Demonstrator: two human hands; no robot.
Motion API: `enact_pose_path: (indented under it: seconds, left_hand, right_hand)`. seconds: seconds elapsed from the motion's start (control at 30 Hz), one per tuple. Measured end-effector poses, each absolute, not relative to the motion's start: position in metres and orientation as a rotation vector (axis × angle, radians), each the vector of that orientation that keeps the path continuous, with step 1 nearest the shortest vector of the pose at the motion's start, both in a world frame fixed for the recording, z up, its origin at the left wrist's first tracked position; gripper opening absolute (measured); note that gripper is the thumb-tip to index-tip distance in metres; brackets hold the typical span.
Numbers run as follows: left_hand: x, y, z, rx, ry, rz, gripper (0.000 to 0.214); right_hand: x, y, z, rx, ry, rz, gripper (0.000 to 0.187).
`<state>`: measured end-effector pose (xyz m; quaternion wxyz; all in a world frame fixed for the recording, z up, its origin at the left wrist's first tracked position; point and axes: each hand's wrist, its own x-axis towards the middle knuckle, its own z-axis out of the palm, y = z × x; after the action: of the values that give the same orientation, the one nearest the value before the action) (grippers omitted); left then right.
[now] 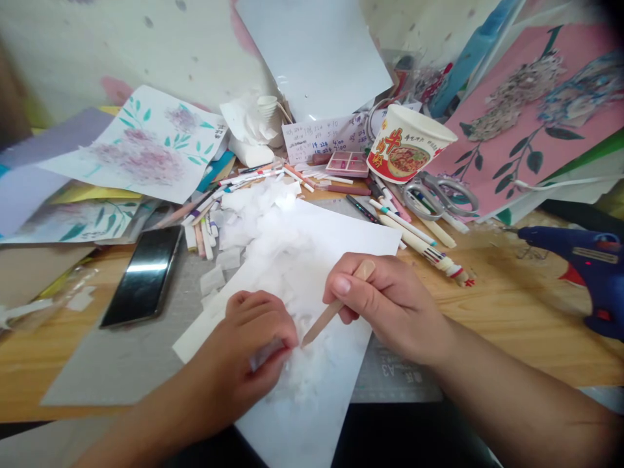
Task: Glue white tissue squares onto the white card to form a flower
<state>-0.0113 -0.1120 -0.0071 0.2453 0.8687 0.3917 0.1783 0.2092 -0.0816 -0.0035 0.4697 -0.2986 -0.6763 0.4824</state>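
My right hand (390,305) is closed around a flat wooden craft stick (322,323), its narrow end slanting down to the left. That tip meets the fingertips of my left hand (256,341), whose thumb and forefinger are pinched together. Anything between those fingers is too small or hidden to make out. Both hands are over a white sheet of paper (358,234) lying aslant. Torn bits of thin white paper (273,244) are heaped on its upper left part, and fluffy whitish stuff (305,383) spreads beneath the stick's tip.
Left lies a black phone (142,276) on a grey cutting mat (97,370). Pens, silver scissors (439,195) and a noodle cup (409,144) crowd the back. A blue glue gun (580,260) lies right. Flower pictures stand on both sides.
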Motion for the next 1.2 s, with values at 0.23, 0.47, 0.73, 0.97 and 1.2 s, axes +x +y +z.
enact_pose_path:
  seconds: [0.23,0.47,0.73,0.97,1.2]
  left_hand:
    - [-0.017,-0.113,-0.013,2.218,1.047,0.548,0.017]
    - [-0.018,-0.113,-0.016,2.200,1.030,0.594,0.016]
    - [-0.024,-0.114,-0.021,2.097,1.098,0.648,0.016]
    - [-0.026,-0.112,-0.025,1.989,1.190,0.765,0.019]
    - [-0.040,-0.126,-0.030,2.049,1.266,0.971,0.016]
  right_hand:
    - [0.210,-0.083,-0.006,-0.719,-1.713,1.141,0.034]
    - [0.206,-0.086,-0.004,-0.593,-1.940,0.931,0.029]
    - [0.199,-0.089,0.000,-0.559,-2.069,0.777,0.022]
    - [0.206,-0.084,-0.022,-0.771,-1.622,1.137,0.027]
    - [0.210,-0.098,-0.031,-0.780,-1.583,1.132,0.024]
